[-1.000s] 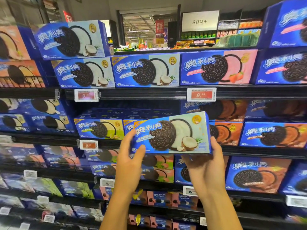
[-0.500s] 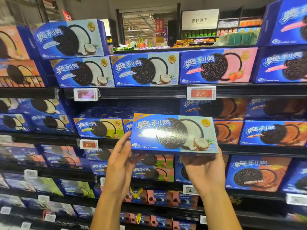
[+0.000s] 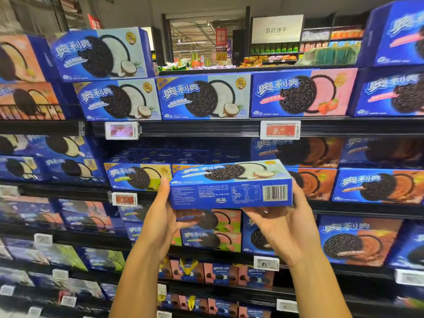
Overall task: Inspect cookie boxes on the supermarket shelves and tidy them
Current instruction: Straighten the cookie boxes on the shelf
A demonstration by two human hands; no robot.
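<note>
Tipping back since a moment before, the coconut cookie box [image 3: 231,183] in the middle of the frame showed its barcode side. The left hand [image 3: 164,216] and right hand [image 3: 284,226] gripped its ends, so checking seemed underway.

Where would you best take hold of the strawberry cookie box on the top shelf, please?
Grip the strawberry box by its two short ends, coming from the front. It stands on its long edge, face out, with a coconut box close on its left, so probably draw it forward first.
</note>
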